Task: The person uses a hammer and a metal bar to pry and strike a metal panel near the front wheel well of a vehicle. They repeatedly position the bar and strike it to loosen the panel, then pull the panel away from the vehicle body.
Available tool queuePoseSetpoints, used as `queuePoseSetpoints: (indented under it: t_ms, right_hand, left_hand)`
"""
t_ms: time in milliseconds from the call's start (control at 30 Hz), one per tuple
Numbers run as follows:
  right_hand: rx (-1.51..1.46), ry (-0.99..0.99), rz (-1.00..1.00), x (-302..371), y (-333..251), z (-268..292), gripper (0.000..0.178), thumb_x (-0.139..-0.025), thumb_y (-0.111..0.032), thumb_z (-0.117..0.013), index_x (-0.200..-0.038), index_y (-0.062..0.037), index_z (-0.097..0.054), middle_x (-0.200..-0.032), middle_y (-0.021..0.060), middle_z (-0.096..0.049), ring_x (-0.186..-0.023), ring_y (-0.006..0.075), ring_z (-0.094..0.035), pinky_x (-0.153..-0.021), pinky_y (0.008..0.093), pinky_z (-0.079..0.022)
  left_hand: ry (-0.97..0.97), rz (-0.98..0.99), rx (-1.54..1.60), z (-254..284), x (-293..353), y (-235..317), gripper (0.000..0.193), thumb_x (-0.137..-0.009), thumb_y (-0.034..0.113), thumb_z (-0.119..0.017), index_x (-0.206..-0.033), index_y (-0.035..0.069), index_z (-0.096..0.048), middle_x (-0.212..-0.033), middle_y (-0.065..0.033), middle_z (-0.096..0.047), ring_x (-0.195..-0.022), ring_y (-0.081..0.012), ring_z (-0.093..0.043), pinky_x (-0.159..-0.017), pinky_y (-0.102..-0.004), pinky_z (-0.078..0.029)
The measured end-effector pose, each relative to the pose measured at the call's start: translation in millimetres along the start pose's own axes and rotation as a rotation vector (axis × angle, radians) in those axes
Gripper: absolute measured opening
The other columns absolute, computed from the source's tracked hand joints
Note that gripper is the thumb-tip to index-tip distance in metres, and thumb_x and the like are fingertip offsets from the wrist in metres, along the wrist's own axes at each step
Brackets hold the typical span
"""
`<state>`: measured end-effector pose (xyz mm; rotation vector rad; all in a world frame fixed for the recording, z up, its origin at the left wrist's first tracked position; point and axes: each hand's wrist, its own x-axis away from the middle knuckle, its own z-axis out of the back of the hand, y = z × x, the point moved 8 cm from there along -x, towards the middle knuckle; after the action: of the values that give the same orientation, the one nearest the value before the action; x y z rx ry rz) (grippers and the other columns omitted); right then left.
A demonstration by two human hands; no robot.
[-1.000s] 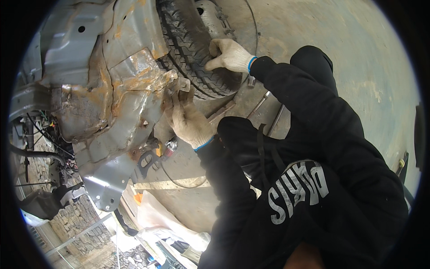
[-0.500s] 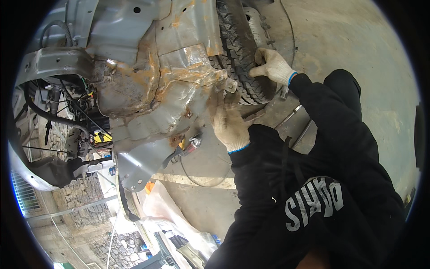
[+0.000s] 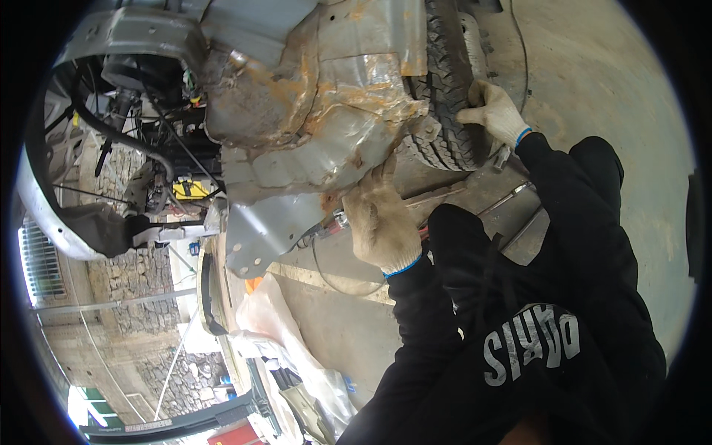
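Observation:
Both my hands wear cream knitted gloves with blue cuffs. My right hand (image 3: pixel 495 115) is at the outer shoulder of a black treaded tyre (image 3: pixel 443 111), fingers curled against it with the thumb toward the tread. My left hand (image 3: pixel 382 228) is below the lower edge of a bent, rusty grey body panel (image 3: pixel 311 159), its fingers stretched toward that edge and partly blurred. Whether the left fingertips touch the metal cannot be made out. Under the panel, close by the left hand, a red power tool (image 3: pixel 340 220) on the floor is mostly hidden.
Metal rods (image 3: pixel 506 199) lie on the floor between the tyre and my legs. A dark cable (image 3: pixel 523 55) runs past the wheel. The open engine bay (image 3: pixel 178 159) with hoses is on the left. Crumpled plastic sheeting (image 3: pixel 278 319) lies near the lower left.
The view has shifted, so the car parts appear further right and higher. My left hand has drawn down and away from the panel's corner near the tyre. My right hand stays at the tyre.

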<state>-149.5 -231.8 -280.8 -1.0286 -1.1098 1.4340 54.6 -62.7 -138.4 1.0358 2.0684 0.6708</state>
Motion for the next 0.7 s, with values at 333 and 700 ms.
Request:
queuePoseSetpoints:
  t_ms: [333, 700]
  right_hand:
    - [-0.265, 0.005, 0.022, -5.1, 16.0, -10.3, 0.048, -0.067, -0.019, -0.083, -0.100, 0.0058, -0.059, -0.094, 0.0132, -0.062, -0.088, 0.0202, -0.056, -0.082, 0.0320, -0.046]
    - [-0.202, 0.047, -0.011, -1.1, 10.5, -4.6, 0.043, -0.064, -0.017, -0.085, -0.092, 0.0035, -0.059, -0.086, 0.0097, -0.061, -0.081, 0.0179, -0.055, -0.075, 0.0309, -0.047]
  left_hand:
    - [-0.070, -0.152, -0.120, -9.1, 11.6, 20.4, 0.064, -0.090, 0.021, -0.058, -0.146, 0.003, -0.034, -0.146, -0.0199, -0.039, -0.133, -0.0383, -0.038, -0.109, -0.0584, -0.030]
    - [0.038, -0.138, -0.214, 0.5, 7.2, -7.9, 0.070, -0.085, 0.015, -0.061, -0.146, 0.003, -0.030, -0.139, -0.0193, -0.046, -0.124, -0.0372, -0.049, -0.106, -0.0532, -0.038]
